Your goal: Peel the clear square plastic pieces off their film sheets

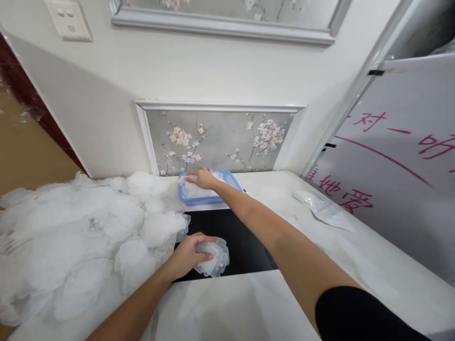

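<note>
My left hand (pixel 188 255) is closed around a crumpled white translucent cap (pixel 215 258) over the black panel (pixel 245 241) in the middle of the white counter. My right hand (pixel 201 178) reaches far forward and rests palm down on white material inside a blue-rimmed clear plastic tray (pixel 232 181) against the back wall. Its fingers lie curved over the contents; whether they grip anything is hidden. A big heap of the same white caps (pixel 81 237) covers the counter to the left, right beside my left hand.
A clear plastic bag (pixel 322 207) lies on the counter (pixel 355 255) at the right. A whiteboard with red writing (pixel 398 156) leans along the right side. The back wall bears a floral panel (pixel 220 139) and, above, a light switch (pixel 67 19).
</note>
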`<action>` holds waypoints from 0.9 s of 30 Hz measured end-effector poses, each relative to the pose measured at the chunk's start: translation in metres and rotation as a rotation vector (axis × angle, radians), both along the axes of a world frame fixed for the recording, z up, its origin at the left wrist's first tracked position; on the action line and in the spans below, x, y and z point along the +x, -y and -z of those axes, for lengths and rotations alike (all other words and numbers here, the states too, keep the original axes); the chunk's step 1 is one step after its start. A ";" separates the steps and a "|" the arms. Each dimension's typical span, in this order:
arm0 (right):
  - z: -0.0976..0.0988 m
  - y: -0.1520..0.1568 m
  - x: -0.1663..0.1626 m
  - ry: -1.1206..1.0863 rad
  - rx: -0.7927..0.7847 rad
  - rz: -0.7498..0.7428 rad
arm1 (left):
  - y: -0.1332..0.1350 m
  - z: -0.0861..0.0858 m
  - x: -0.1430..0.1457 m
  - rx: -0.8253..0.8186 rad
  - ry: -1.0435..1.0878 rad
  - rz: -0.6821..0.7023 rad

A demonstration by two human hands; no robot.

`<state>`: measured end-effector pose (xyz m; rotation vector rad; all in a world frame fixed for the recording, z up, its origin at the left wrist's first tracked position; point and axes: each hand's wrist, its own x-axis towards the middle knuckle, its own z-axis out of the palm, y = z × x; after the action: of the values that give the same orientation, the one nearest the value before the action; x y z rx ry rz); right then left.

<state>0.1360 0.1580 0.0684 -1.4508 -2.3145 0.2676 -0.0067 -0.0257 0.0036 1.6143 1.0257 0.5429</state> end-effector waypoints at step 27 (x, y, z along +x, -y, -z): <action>-0.007 0.028 -0.009 0.007 0.262 0.108 | 0.000 0.000 0.003 -0.150 0.299 -0.119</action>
<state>0.1272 0.1303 0.0757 -1.4372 -2.1717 -0.0695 -0.0040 -0.0259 0.0034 1.3000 0.9172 0.7452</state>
